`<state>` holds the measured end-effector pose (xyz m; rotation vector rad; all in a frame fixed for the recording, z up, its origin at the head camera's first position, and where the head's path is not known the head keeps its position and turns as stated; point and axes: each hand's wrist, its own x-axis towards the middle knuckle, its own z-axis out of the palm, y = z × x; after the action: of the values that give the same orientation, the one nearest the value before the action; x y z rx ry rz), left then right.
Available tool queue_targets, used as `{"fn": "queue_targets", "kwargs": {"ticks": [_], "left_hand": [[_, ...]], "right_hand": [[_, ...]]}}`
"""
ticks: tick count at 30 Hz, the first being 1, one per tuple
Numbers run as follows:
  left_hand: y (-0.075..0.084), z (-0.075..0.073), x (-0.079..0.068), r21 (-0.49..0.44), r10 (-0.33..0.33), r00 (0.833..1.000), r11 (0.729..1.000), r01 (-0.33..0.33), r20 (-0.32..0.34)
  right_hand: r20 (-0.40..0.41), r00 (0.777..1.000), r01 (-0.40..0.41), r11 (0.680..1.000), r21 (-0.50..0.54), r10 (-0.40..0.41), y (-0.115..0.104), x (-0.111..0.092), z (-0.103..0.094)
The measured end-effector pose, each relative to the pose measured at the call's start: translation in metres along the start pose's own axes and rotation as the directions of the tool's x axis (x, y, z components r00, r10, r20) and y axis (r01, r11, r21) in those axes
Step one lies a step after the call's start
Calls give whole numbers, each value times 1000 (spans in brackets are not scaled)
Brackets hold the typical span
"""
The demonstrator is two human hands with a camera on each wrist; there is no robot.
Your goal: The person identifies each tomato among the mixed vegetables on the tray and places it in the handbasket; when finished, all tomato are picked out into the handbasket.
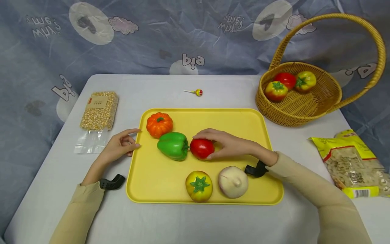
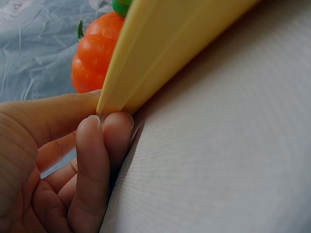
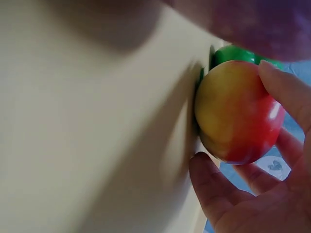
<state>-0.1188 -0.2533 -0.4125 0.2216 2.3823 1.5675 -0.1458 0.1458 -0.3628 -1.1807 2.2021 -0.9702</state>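
Observation:
A yellow tray (image 1: 170,183) lies on the table with toy vegetables on it. My left hand (image 1: 120,145) holds the tray's left rim, its thumb and fingertips at the edge in the left wrist view. Around a red tomato (image 1: 202,149) curl the fingers of my right hand (image 1: 230,144); the tomato lies on its side, with a yellow patch underneath in the right wrist view (image 3: 238,111). A green bell pepper (image 1: 173,145) lies just left of the tomato. Behind the pepper sits a small orange pumpkin (image 1: 159,125).
Near the tray's front are a yellow tomato (image 1: 199,186) and a garlic bulb (image 1: 233,182). A wicker basket (image 1: 283,117) with several tomatoes stands back right. A yellow snack bag (image 1: 353,162) lies right, a bag of corn kernels (image 1: 100,110) left, and a lollipop (image 1: 198,92) behind the tray.

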Motion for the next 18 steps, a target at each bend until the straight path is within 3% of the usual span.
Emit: {"fn": "queue_targets", "kwargs": {"ticks": [7, 18], "left_hand": [[1, 0, 0, -16, -10, 1000, 1000, 10, 6], [-1, -1, 0, 0, 6, 1000, 1000, -6, -1]], "right_hand": [[16, 1000, -12, 1000, 13, 12, 4, 2, 1], [-33, 999, -29, 1000, 9, 29, 3, -5, -7]]}}
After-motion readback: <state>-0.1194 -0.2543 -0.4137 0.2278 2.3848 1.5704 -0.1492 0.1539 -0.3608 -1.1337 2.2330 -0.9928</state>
